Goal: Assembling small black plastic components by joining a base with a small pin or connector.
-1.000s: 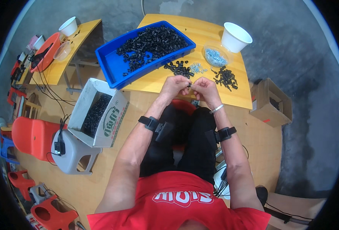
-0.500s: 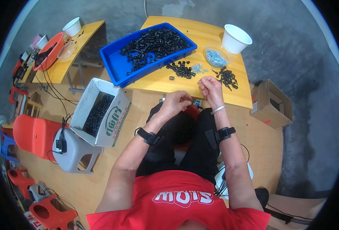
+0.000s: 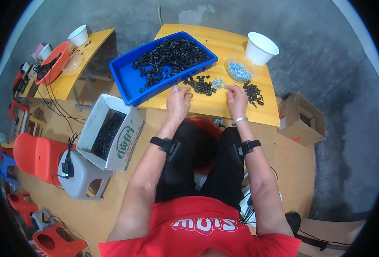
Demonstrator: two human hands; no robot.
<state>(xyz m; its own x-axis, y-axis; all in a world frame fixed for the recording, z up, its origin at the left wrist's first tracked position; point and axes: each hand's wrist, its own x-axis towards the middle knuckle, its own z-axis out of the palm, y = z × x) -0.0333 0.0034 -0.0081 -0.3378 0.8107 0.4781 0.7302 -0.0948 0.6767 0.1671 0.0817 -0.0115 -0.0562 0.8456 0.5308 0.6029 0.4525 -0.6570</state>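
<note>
My left hand point(image 3: 179, 103) is at the table's near edge, by the blue tray's lower corner. Its fingers are curled together beside a pile of small black cylindrical pieces point(image 3: 203, 87); anything in them is hidden. My right hand point(image 3: 236, 100) has thumb and finger pinched at a small heap of silver screws point(image 3: 218, 82); what it grips is too small to make out. Just right of that hand lies a pile of thin black parts point(image 3: 253, 93). Beyond it, a clear bowl point(image 3: 239, 70) holds more silver screws.
A blue tray point(image 3: 123, 79) full of black pieces covers the table's left side. At the back right stands a white bucket point(image 3: 262, 49). Between my knees is a red basin point(image 3: 215, 128). A carton of black parts point(image 3: 127, 143) rests on a grey stool point(image 3: 80, 177); another carton point(image 3: 298, 124) stands right.
Both hands have moved forward over the table, the left toward the black cylindrical pieces and the right to the silver screws. The red basin between my knees shows more now.
</note>
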